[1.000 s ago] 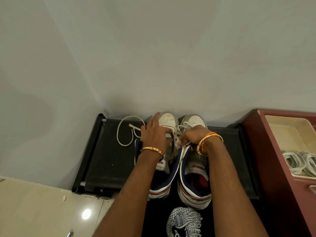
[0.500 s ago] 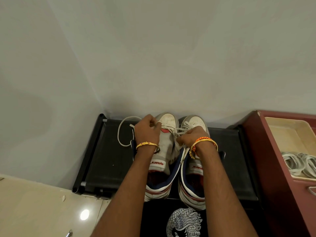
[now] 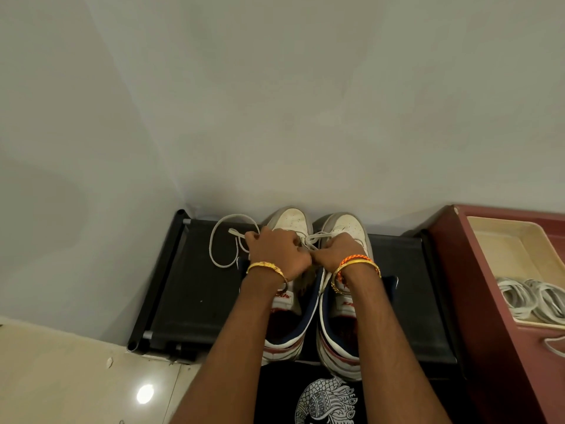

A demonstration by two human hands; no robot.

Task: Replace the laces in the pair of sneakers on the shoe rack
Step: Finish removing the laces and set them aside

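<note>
Standing side by side on the black shoe rack (image 3: 189, 298), toes toward the wall, are two white sneakers with navy collars and red and white soles: the left sneaker (image 3: 289, 223) and the right sneaker (image 3: 344, 226), touching or nearly touching along their inner sides. Both hands are over the front of the shoes, close together. The left hand (image 3: 276, 250) has its fingers curled round a white lace (image 3: 220, 240), which runs out to the left and lies in a loose loop on the rack, its tip pointing left. The right hand (image 3: 334, 250) also has its fingers curled, pinching lace strands that cross between the two hands above the left shoe's eyelets; exactly which eyelet they pass through is hidden by the knuckles. A gold bangle sits on each wrist, with an orange thread band beside the right one. To the right stands a dark red cabinet (image 3: 477, 301) holding a cream tray (image 3: 501, 249) with coiled white laces (image 3: 532, 298).
</note>
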